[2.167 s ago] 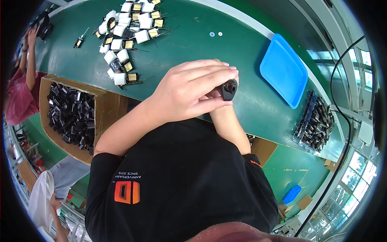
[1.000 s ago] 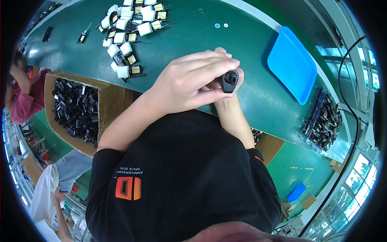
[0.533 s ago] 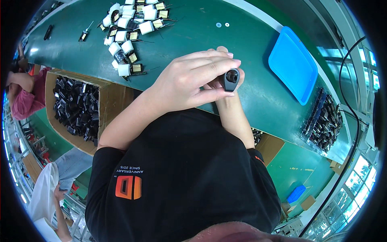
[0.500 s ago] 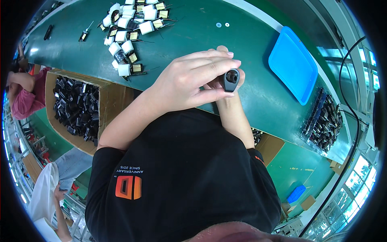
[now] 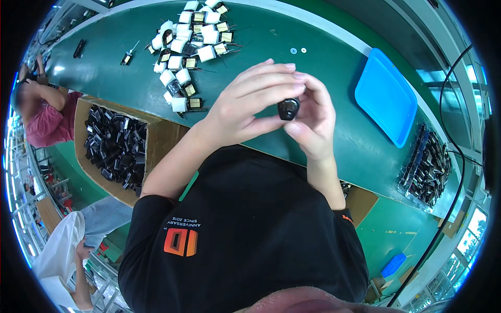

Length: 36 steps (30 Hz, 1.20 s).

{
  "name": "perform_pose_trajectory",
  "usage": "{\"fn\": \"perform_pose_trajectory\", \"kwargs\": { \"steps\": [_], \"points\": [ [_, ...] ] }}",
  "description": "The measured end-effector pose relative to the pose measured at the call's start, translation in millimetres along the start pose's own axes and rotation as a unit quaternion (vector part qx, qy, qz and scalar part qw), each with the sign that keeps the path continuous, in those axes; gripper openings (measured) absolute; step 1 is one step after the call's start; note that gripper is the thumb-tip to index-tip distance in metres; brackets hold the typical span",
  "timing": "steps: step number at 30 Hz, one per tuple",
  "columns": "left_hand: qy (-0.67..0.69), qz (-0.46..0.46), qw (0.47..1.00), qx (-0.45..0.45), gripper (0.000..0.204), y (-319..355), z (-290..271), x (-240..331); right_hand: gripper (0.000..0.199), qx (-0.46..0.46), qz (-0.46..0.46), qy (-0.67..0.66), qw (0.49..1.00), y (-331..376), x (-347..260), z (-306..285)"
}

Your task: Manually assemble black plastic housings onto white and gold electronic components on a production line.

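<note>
My left hand (image 5: pixel 248 99) is closed around a small black plastic housing (image 5: pixel 288 108), its rounded, glossy end facing up between thumb and fingers. The rest of the housing is hidden by the fingers. Close on its right, my right hand (image 5: pixel 319 112) is cupped with the palm showing. The right thumb is near the housing's lower edge, and I cannot tell whether it touches. Beyond the hands, two small washers (image 5: pixel 298 50), one bluish and one white, lie on the green table (image 5: pixel 261 39).
Several white-and-black motor-like parts with wires (image 5: pixel 182 62) are heaped at the far left. A blue tray (image 5: pixel 386 99) is on the right, beside a pile of black parts (image 5: pixel 428 167). A cardboard box (image 5: pixel 151 148) of black housings stands left of me. A co-worker (image 5: pixel 49 112) sits further left.
My right hand has moved out from behind the left and opened on the housing's right side. The housing has tilted in my left hand. The whole view has shifted slightly.
</note>
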<state>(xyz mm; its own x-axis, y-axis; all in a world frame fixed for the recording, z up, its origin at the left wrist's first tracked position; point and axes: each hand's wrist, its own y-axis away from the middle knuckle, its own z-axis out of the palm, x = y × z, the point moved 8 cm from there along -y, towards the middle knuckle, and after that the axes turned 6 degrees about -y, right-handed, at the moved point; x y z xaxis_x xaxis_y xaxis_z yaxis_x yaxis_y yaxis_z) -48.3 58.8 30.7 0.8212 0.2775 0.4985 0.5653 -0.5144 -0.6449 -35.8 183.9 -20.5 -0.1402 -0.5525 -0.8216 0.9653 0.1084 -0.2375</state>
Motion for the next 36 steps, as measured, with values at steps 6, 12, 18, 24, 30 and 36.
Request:
{"fn": "perform_pose_trajectory", "kwargs": {
  "steps": [6, 12, 18, 24, 30, 36],
  "points": [
    [0.129, -0.123, 0.982, 0.061, 0.091, -6.2, -5.0, -5.6, 0.073, 0.017, 0.102, -0.204, 0.974, 0.6, 19.9, -12.8],
    [0.214, -0.204, 0.955, 0.016, 0.095, -2.0, 26.9, -4.6, 0.076, -0.010, -0.004, -0.289, 0.957, 1.1, 26.3, -9.1],
    [0.274, -0.219, 0.936, 0.013, 0.097, 6.6, 38.1, -9.4, 0.073, 0.023, 0.019, -0.221, 0.975, 14.9, 25.1, -21.2],
    [0.036, -0.307, 0.930, 0.196, 0.063, 92.3, -121.9, -41.0, 0.053, -0.232, 0.232, 0.245, 0.912, 143.8, -111.1, -79.7],
    [-0.369, -0.526, 0.747, 0.168, 0.018, 316.7, -306.1, -120.1, 0.046, 0.095, 0.667, 0.411, 0.614, 362.4, -59.9, -252.2],
    [-0.385, -0.646, 0.607, -0.258, 0.070, 421.6, -230.4, -143.7, 0.037, -0.043, 0.694, 0.491, 0.525, 342.2, -4.5, -249.3]
  ]
}}
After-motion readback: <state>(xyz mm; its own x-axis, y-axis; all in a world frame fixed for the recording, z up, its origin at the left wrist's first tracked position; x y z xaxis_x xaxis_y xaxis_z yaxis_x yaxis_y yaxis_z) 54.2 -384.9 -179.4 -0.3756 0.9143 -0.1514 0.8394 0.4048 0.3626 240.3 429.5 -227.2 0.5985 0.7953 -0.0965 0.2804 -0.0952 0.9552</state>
